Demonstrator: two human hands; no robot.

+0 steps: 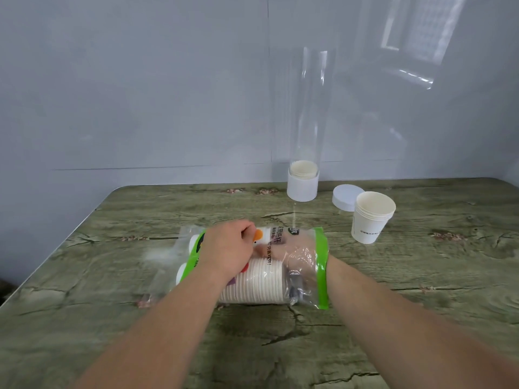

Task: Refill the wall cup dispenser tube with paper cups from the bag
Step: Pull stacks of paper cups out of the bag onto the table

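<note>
The bag (252,265) of paper cups (252,284) is lying on its side on the wood-grain table (112,248), straight ahead of the person. The left hand (229,248) is pressing down on the bag's top, fingers curled and pinching the plastic. The right hand (292,252) is reaching inside the bag through its green-edged open end (seen only dimly through the film, so its grip cannot be told). Beyond the bag, the clear dispenser tube (304,122) is standing upright with a few cups at its bottom; a white cap (344,196) and a short loose stack of cups (370,217) are sitting to its right.
</note>
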